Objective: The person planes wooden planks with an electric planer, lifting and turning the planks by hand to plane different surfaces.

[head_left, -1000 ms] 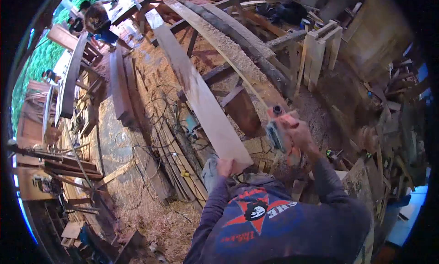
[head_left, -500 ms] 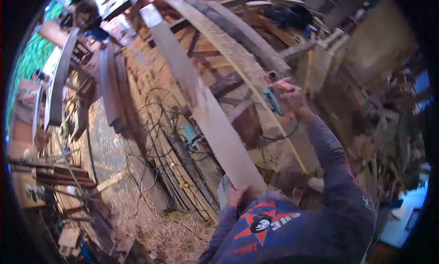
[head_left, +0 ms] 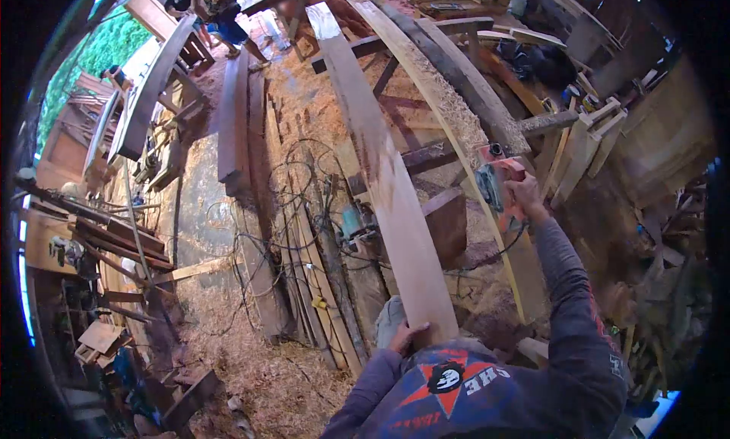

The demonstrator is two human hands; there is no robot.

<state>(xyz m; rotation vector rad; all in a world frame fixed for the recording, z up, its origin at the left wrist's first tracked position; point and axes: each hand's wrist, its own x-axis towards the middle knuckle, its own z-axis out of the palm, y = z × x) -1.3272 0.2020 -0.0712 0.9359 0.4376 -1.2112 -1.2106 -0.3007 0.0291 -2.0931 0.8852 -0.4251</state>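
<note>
My right hand [head_left: 525, 192] is closed round the handle of a red and dark-green electric planer [head_left: 494, 182]. The planer sits at a long pale board [head_left: 433, 89] strewn with shavings; whether its sole touches the wood I cannot tell. My left hand [head_left: 408, 338] grips the near end of a long plank [head_left: 395, 203], thumb on the upper face and fingers hidden at the edge. That plank runs away from my body, pale near me and darker further off. A cord [head_left: 487, 260] trails from the planer.
A teal power tool [head_left: 352, 222] lies left of the plank among tangled cables [head_left: 285, 203]. Dark beams [head_left: 233, 127] and narrow strips [head_left: 319, 287] stretch along the floor. Shavings [head_left: 251, 363] cover the ground. Two people [head_left: 220, 13] stand at the far left. Scrap wood [head_left: 589, 139] leans at right.
The head view has shifted, so the scene sits further right and looks sharper. Both hands keep their grips, on the planer and on the plank.
</note>
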